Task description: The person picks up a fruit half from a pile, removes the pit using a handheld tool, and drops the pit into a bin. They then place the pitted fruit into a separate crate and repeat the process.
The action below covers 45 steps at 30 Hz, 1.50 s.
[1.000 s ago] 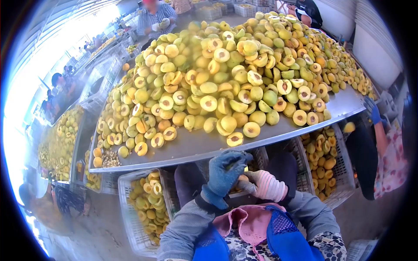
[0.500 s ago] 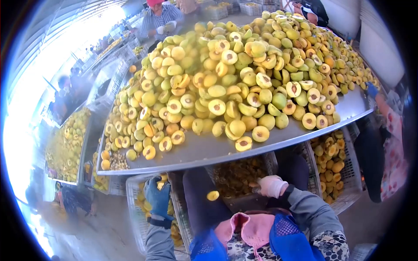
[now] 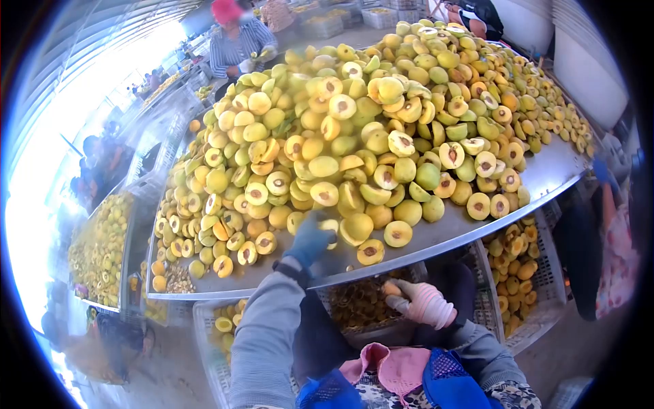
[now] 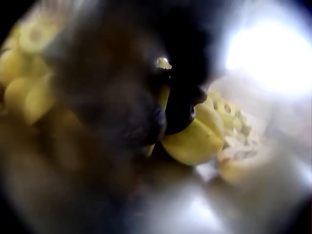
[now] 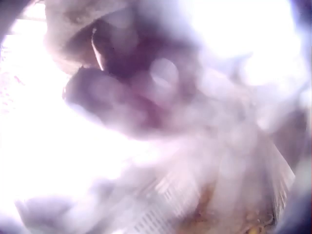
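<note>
My left hand (image 3: pixel 310 242), in a blue glove, reaches over the near edge of the metal table (image 3: pixel 272 278) to the foot of a heap of halved yellow apricots (image 3: pixel 323 167). Its fingers curl at an apricot half (image 3: pixel 330 225); in the left wrist view dark, blurred fingers (image 4: pixel 183 114) lie against a yellow apricot half (image 4: pixel 192 141). Below the table edge, my right hand (image 3: pixel 428 305), in a pink-and-white striped glove, grips a small tan-orange thing (image 3: pixel 392 288) whose kind I cannot tell. The right wrist view is badly hazed, with a thin bright curved edge between the fingers (image 5: pixel 105 95).
Under the right hand a crate of brownish pits and scraps (image 3: pixel 361 300) stands between the knees. Crates of apricot halves flank it, left (image 3: pixel 228 317) and right (image 3: pixel 514 262). Loose pits (image 3: pixel 179 279) lie at the table's left corner. Another person (image 3: pixel 238 44) works across the heap.
Both hands were together, then the left dropped to the left crate while an apricot half fell between the legs. Now the left has risen to the heap; the right stays low over the pit crate.
</note>
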Tool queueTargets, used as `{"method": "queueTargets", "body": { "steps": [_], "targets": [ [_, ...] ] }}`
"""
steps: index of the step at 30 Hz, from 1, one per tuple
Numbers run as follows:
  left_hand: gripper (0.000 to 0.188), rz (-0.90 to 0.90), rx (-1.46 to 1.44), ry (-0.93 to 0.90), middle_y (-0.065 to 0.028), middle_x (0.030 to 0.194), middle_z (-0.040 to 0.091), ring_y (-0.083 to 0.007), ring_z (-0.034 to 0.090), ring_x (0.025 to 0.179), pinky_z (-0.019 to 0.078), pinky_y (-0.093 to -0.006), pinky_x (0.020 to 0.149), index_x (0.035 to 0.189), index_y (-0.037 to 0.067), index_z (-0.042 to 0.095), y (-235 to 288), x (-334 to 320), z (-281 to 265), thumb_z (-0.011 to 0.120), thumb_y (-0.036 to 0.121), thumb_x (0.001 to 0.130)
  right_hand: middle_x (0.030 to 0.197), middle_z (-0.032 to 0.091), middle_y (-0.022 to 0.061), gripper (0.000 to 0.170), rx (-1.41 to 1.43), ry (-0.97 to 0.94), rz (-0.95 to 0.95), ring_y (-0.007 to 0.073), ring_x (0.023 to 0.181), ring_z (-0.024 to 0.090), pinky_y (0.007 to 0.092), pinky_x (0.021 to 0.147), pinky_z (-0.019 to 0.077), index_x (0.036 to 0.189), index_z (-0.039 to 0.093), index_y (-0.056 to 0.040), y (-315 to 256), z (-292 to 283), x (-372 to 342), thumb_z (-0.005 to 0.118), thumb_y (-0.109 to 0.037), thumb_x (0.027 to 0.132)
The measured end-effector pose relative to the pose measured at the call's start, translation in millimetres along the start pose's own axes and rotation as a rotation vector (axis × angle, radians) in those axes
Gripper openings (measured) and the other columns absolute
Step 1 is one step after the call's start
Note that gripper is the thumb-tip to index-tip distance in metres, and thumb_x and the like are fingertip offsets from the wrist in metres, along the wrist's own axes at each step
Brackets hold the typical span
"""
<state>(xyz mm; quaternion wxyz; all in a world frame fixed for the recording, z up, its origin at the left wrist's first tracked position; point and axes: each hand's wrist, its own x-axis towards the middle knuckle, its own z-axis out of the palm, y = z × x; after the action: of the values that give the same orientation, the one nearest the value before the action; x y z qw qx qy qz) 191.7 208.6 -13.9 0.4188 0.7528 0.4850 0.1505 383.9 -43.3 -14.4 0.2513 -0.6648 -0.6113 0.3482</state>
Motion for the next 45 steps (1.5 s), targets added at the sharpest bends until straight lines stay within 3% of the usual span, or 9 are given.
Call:
{"method": "queueTargets", "body": {
  "steps": [5, 9, 13, 20, 26, 35, 38, 41, 45],
  "targets": [
    [0.049, -0.182, -1.279, -0.065, -0.0145, 0.106, 0.064, -0.0273, 0.068, 0.088, 0.0597, -0.0385, 0.056, 0.128, 0.001, 0.051, 31.0, -71.1, -1.7, 0.071, 0.015, 0.086, 0.088, 0.067, 0.0270, 0.056, 0.229, 0.215, -0.165, 0.0443, 0.084, 0.065, 0.0478, 0.071, 0.0516, 0.136, 0.051, -0.0058, -26.6, -3.7, 8.7, 0.058, -0.043, 0.094],
    [0.036, 0.523, -0.210, 0.415, -0.0160, 0.106, 0.064, -0.0264, 0.067, 0.089, 0.0566, -0.0357, 0.071, 0.121, -0.001, 0.053, 52.0, -112.3, 35.6, 0.067, 0.014, 0.092, 0.083, 0.066, 0.0278, 0.056, 0.230, 0.235, -0.154, 0.0450, 0.078, 0.065, 0.0482, 0.066, 0.0511, 0.134, 0.051, -0.0017, -41.3, 4.5, 8.1, 0.058, -0.041, 0.095],
    [0.031, 0.509, -0.122, 0.407, -0.0168, 0.108, 0.065, -0.0278, 0.066, 0.099, 0.0529, -0.0385, 0.084, 0.118, 0.002, 0.056, 69.1, -132.8, 47.1, 0.066, 0.014, 0.092, 0.078, 0.065, 0.0271, 0.054, 0.212, 0.286, -0.173, 0.0445, 0.074, 0.065, 0.0481, 0.063, 0.0504, 0.132, 0.052, 0.0006, -42.8, 7.5, 0.6, 0.057, -0.039, 0.096],
    [0.032, 0.420, -0.537, 0.441, -0.0151, 0.106, 0.069, -0.0265, 0.068, 0.094, 0.0542, -0.0355, 0.083, 0.120, 0.002, 0.058, 66.0, -141.5, 75.7, 0.066, 0.010, 0.090, 0.080, 0.066, 0.0255, 0.048, 0.230, 0.224, -0.187, 0.0423, 0.076, 0.065, 0.0459, 0.066, 0.0513, 0.128, 0.055, 0.0008, -44.6, 14.2, -8.4, 0.057, -0.036, 0.097],
    [0.029, 0.575, -0.199, 0.598, -0.0135, 0.104, 0.070, -0.0217, 0.068, 0.091, 0.0546, -0.0331, 0.081, 0.116, 0.000, 0.062, 87.0, -158.1, 67.3, 0.063, 0.017, 0.091, 0.096, 0.069, 0.0234, 0.042, 0.425, 0.054, -0.105, 0.0389, 0.089, 0.067, 0.0409, 0.075, 0.0517, 0.123, 0.059, -0.0006, -58.0, 7.3, -15.0, 0.056, -0.033, 0.097],
    [0.032, 0.138, -1.108, 0.031, -0.0147, 0.105, 0.069, -0.0229, 0.068, 0.090, 0.0557, -0.0342, 0.080, 0.114, -0.005, 0.064, 84.6, -151.8, 52.4, 0.052, 0.021, 0.099, 0.093, 0.070, 0.0194, 0.042, 0.659, -0.023, -0.082, 0.0328, 0.085, 0.068, 0.0405, 0.077, 0.0513, 0.120, 0.061, -0.0017, -61.2, 9.7, -29.0, 0.057, -0.036, 0.097],
    [0.028, 0.452, -0.723, 0.320, -0.0161, 0.108, 0.069, -0.0249, 0.069, 0.090, 0.0558, -0.0354, 0.083, 0.112, -0.007, 0.063, 79.8, -148.2, 69.2, 0.047, 0.013, 0.101, 0.090, 0.070, 0.0168, 0.041, 0.664, 0.034, -0.069, 0.0332, 0.081, 0.067, 0.0410, 0.073, 0.0511, 0.119, 0.061, -0.0015, -66.9, 9.4, -25.4, 0.057, -0.036, 0.097],
    [0.025, 0.735, -0.170, 0.588, -0.0172, 0.111, 0.068, -0.0266, 0.069, 0.092, 0.0554, -0.0362, 0.086, 0.111, -0.008, 0.062, 72.5, -146.6, 75.3, 0.044, 0.006, 0.100, 0.094, 0.069, 0.0047, 0.039, 0.128, 0.039, -0.074, 0.0116, 0.084, 0.061, 0.0311, 0.075, 0.0498, 0.119, 0.060, 0.0007, -51.4, 5.3, -19.6, 0.056, -0.033, 0.100],
    [0.022, 0.381, -0.880, 0.139, -0.0160, 0.108, 0.070, -0.0236, 0.068, 0.095, 0.0545, -0.0347, 0.087, 0.110, -0.008, 0.064, 79.5, -155.6, 63.3, 0.051, 0.004, 0.097, 0.096, 0.070, 0.0086, 0.040, 0.694, -0.200, 0.024, 0.0131, 0.088, 0.063, 0.0308, 0.079, 0.0505, 0.118, 0.063, 0.0033, -52.3, 4.0, -27.5, 0.057, -0.032, 0.099]
  ]
}}
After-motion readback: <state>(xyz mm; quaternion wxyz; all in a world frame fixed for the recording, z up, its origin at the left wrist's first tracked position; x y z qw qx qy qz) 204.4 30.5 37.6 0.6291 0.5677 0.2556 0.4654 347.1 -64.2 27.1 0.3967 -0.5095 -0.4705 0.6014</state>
